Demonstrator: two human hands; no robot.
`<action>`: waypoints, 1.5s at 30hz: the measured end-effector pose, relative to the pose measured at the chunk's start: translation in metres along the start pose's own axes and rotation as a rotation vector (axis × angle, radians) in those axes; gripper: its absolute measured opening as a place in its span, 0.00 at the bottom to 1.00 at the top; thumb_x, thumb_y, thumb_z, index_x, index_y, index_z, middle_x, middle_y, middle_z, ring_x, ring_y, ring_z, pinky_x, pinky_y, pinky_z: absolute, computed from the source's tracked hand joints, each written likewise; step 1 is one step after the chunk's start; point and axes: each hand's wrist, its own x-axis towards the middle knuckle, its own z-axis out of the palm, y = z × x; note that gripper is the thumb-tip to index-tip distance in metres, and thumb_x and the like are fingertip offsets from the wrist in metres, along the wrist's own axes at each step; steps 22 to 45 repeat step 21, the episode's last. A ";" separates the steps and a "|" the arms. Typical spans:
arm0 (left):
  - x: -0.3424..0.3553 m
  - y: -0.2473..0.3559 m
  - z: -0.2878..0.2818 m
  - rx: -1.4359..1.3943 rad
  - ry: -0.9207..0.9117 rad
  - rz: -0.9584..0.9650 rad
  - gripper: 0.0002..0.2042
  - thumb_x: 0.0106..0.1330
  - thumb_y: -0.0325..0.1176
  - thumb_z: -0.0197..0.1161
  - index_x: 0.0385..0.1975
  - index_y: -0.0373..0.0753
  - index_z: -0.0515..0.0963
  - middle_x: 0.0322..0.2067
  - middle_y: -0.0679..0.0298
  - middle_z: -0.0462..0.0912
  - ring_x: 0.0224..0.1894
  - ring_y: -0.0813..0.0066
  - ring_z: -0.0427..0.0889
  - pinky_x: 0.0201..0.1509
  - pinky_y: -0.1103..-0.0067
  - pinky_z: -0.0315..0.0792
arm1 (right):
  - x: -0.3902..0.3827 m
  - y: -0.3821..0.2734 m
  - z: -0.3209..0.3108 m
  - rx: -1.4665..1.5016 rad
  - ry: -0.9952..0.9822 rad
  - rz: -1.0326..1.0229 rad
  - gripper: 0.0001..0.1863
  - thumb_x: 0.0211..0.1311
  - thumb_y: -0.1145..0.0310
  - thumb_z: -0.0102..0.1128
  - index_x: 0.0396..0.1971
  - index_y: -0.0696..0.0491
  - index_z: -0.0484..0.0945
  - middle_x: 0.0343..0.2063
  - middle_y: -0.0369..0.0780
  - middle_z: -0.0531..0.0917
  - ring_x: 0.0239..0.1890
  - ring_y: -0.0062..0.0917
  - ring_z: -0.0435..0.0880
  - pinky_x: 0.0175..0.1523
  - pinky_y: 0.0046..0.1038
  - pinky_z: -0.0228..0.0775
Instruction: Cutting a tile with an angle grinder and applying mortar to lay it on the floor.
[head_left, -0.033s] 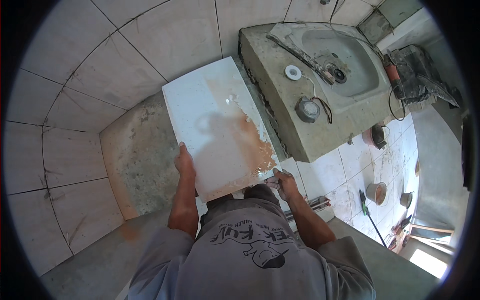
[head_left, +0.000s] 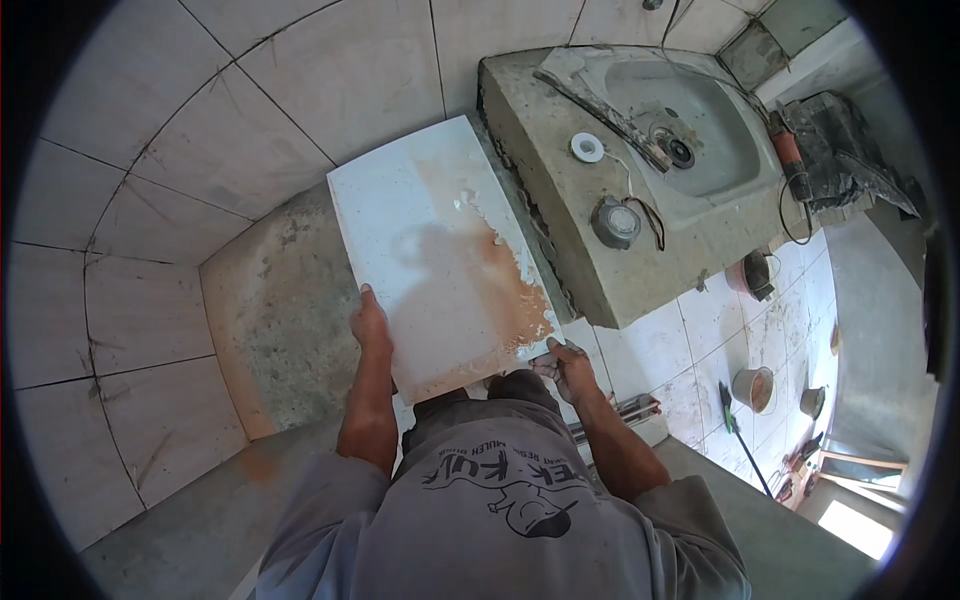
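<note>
A large white tile lies tilted in front of me, its far edge near the tiled wall. Brown wet mortar residue with a ragged edge smears its right side, and a shadow falls across its middle. My left hand grips the tile's left edge, thumb on top and fingers hidden beneath. At the near right corner, my right hand holds the tile with the thumb on its face and curled fingers under the edge.
Right of the tile stands a concrete counter with a basin, a metal bar, a white tape roll and a round grey tape measure. A corded power tool lies beyond. Buckets and a green-headed brush are on the floor.
The tile's far edge has shifted very slightly to the right and toward me. Both hands keep their grip.
</note>
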 end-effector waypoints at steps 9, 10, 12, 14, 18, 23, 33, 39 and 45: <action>0.003 -0.007 0.028 0.014 -0.033 0.024 0.25 0.63 0.52 0.57 0.13 0.37 0.70 0.16 0.67 0.69 0.19 0.76 0.65 0.25 0.74 0.63 | 0.020 -0.010 -0.012 -0.034 0.112 -0.042 0.11 0.62 0.67 0.56 0.37 0.59 0.69 0.23 0.43 0.80 0.25 0.28 0.82 0.35 0.28 0.80; 0.002 -0.004 0.030 0.017 -0.037 0.021 0.25 0.63 0.52 0.57 0.13 0.37 0.70 0.16 0.67 0.69 0.19 0.76 0.65 0.25 0.74 0.63 | 0.021 -0.011 -0.011 -0.037 0.125 -0.039 0.11 0.62 0.68 0.56 0.37 0.60 0.69 0.23 0.43 0.79 0.25 0.28 0.82 0.35 0.28 0.80; 0.000 0.001 0.032 0.014 -0.030 0.007 0.25 0.63 0.52 0.57 0.16 0.32 0.74 0.18 0.64 0.73 0.21 0.74 0.69 0.27 0.74 0.65 | 0.024 -0.007 -0.010 -0.036 0.125 -0.040 0.11 0.62 0.68 0.56 0.37 0.60 0.69 0.24 0.43 0.79 0.25 0.28 0.82 0.35 0.28 0.80; 0.010 -0.008 0.033 0.016 -0.033 0.048 0.26 0.63 0.52 0.57 0.20 0.30 0.76 0.20 0.61 0.76 0.23 0.72 0.71 0.29 0.73 0.67 | 0.026 -0.003 -0.009 -0.040 0.117 -0.036 0.11 0.62 0.68 0.55 0.38 0.60 0.69 0.24 0.43 0.79 0.26 0.28 0.82 0.35 0.28 0.80; 0.035 -0.030 0.025 0.187 -0.006 0.161 0.30 0.62 0.56 0.55 0.32 0.24 0.79 0.30 0.50 0.82 0.30 0.64 0.79 0.38 0.67 0.71 | 0.032 0.001 -0.007 -0.093 0.133 -0.059 0.12 0.63 0.67 0.54 0.40 0.60 0.70 0.27 0.43 0.80 0.27 0.27 0.82 0.35 0.27 0.79; 0.030 -0.027 0.026 0.552 0.067 0.258 0.33 0.61 0.61 0.52 0.33 0.28 0.80 0.32 0.46 0.82 0.36 0.56 0.81 0.47 0.64 0.69 | 0.035 0.002 -0.008 -0.146 0.133 -0.037 0.17 0.63 0.64 0.54 0.45 0.61 0.70 0.31 0.44 0.81 0.29 0.27 0.82 0.38 0.28 0.80; 0.030 -0.027 0.026 0.552 0.067 0.258 0.33 0.61 0.61 0.52 0.33 0.28 0.80 0.32 0.46 0.82 0.36 0.56 0.81 0.47 0.64 0.69 | 0.035 0.002 -0.008 -0.146 0.133 -0.037 0.17 0.63 0.64 0.54 0.45 0.61 0.70 0.31 0.44 0.81 0.29 0.27 0.82 0.38 0.28 0.80; 0.030 -0.027 0.026 0.552 0.067 0.258 0.33 0.61 0.61 0.52 0.33 0.28 0.80 0.32 0.46 0.82 0.36 0.56 0.81 0.47 0.64 0.69 | 0.035 0.002 -0.008 -0.146 0.133 -0.037 0.17 0.63 0.64 0.54 0.45 0.61 0.70 0.31 0.44 0.81 0.29 0.27 0.82 0.38 0.28 0.80; 0.030 -0.027 0.026 0.552 0.067 0.258 0.33 0.61 0.61 0.52 0.33 0.28 0.80 0.32 0.46 0.82 0.36 0.56 0.81 0.47 0.64 0.69 | 0.035 0.002 -0.008 -0.146 0.133 -0.037 0.17 0.63 0.64 0.54 0.45 0.61 0.70 0.31 0.44 0.81 0.29 0.27 0.82 0.38 0.28 0.80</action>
